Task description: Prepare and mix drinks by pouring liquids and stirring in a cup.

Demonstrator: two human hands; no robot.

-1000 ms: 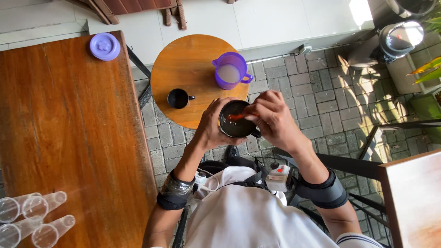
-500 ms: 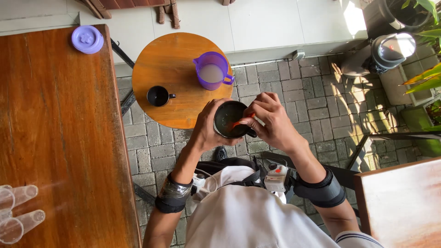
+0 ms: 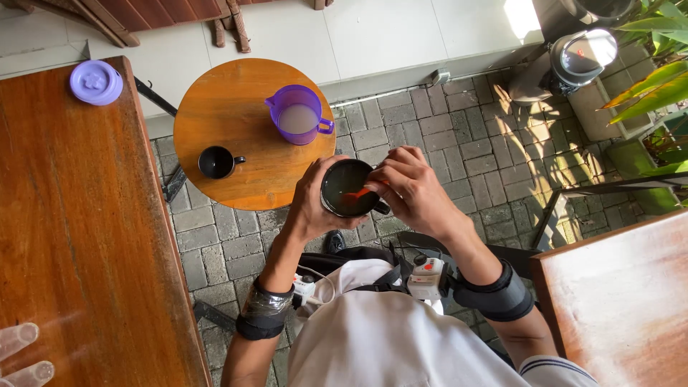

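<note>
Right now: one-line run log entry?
left hand: holds dark round mug | right hand: orange spoon in mug | round wooden table: purple plastic jug, small black cup

A purple jug (image 3: 299, 115) and small black cup (image 3: 216, 162) stand on the round table (image 3: 215, 107).

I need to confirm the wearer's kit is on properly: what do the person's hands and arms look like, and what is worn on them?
Both hands are bare: left hand, right hand, no gloves or rings visible. The left forearm carries a glossy dark wrist band; the right forearm has a wider matte grey-black band. A white short sleeve with dark striped trim shows on the right arm. A thin white cable runs near the left band.
</note>
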